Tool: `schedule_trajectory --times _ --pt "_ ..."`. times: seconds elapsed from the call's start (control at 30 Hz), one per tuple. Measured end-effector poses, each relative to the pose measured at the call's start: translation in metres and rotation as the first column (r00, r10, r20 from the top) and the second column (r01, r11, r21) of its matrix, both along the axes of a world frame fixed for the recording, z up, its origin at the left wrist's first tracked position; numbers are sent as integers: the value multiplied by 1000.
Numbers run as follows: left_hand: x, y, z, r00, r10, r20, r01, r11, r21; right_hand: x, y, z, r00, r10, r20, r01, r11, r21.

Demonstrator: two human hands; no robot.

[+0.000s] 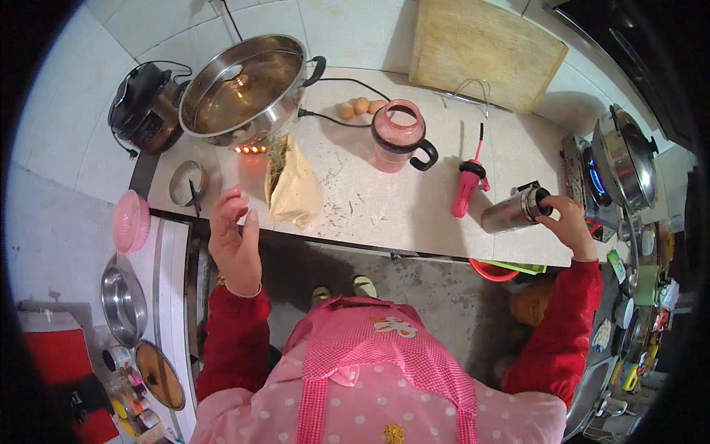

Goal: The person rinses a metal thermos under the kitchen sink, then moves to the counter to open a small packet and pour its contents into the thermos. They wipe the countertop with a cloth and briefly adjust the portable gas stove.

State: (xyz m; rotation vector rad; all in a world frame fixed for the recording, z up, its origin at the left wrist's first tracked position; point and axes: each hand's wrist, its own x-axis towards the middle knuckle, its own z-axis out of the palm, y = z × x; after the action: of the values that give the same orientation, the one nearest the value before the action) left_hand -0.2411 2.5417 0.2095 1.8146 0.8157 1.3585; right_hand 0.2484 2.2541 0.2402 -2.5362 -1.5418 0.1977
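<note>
My right hand (567,226) reaches to the mouth of a stainless steel flask (502,216), which lies tilted on the countertop at the right. My fingers and thumb pinch its dark rim; whether a separate inner part sits there, I cannot tell. My left hand (237,244) is raised over the counter's front edge, fingers apart and holding nothing. Nearest to it stands an opened paper bag (297,191) of dried herbs (277,158). A pink-rimmed jug (391,158) with a black handle stands mid-counter. Between it and the flask lies a pink bottle top with a straw (470,188).
Herb crumbs (349,208) litter the counter. A large steel pot (249,94) of liquid, an electric cooker (147,111) and a small metal bowl (188,183) are left. Eggs (361,105) lie behind the jug. At right, a lidded pan (624,161) sits over a lit blue burner flame (596,177).
</note>
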Motion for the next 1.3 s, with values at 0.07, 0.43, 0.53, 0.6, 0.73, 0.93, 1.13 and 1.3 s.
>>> schedule_trajectory --times 0.07,0.43,0.53,0.6,0.73,0.93,1.13,1.3 --pt "1 -1 -3 979 115 -171 -102 992 78 -1 -3 -3 1000 27 7 -28 995 91" --pt "20 15 -52 935 199 -294 -222 974 -44 -82 45 -6 950 91 -298 33 922 387" --pt "26 20 -53 939 201 -279 -220 975 -41 -128 83 -16 909 355 -221 -237 873 427" --pt "26 21 -46 922 227 -315 -196 972 129 -161 122 -19 829 533 -169 -401 778 483" --pt "32 29 -32 929 204 -307 -159 973 166 -220 228 -23 708 705 -25 -525 550 649" --pt "27 45 -35 989 70 -131 -116 917 -382 -264 308 -8 615 767 -180 -565 589 578" --pt "23 66 -51 997 6 -81 -45 873 -486 -273 334 -7 363 918 162 -906 307 291" --pt "16 67 -54 997 -55 -46 26 881 -473 -283 334 -8 267 953 145 -963 270 -1"
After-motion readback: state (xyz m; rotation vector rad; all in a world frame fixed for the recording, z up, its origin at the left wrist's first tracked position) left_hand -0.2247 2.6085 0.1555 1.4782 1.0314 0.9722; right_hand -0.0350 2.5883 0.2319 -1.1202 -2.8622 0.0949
